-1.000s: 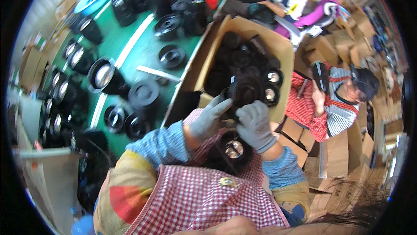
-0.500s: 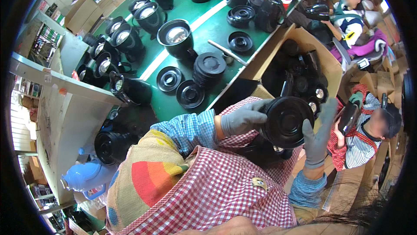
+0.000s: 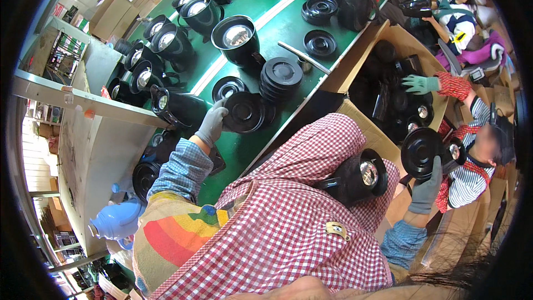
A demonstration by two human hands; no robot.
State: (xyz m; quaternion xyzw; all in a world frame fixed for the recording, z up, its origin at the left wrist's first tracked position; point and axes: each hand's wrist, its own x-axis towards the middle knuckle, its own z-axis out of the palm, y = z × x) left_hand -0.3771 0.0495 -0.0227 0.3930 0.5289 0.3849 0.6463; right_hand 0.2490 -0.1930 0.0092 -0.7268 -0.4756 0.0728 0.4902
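Observation:
My left hand [image 3: 212, 123], in a grey glove, grips the edge of a black round base disc [image 3: 244, 112] on or just above the green table, overlapping another disc [image 3: 229, 87]. My right hand [image 3: 426, 189], also gloved, is raised at the right with a second black base disc [image 3: 420, 150] in its fingers. Across my lap, on the red checked apron [image 3: 277, 228], lies a black vacuum jug [image 3: 350, 180], its silvery round end facing right. Neither hand touches the jug. Beside my left hand stands a stack of black discs [image 3: 281, 72].
Several black jugs [image 3: 236, 36] stand on the green table [image 3: 222, 158]. A metal rod [image 3: 304, 57] lies near its edge. An open carton [image 3: 366, 117] holds black parts. A co-worker's green-gloved hand [image 3: 420, 84] reaches into it. A blue plastic jug [image 3: 117, 219] is at the left.
My hands have parted: the left moved to the table with a disc, the right outward with another. The jug in my lap now shows. A co-worker's hand now reaches into the carton.

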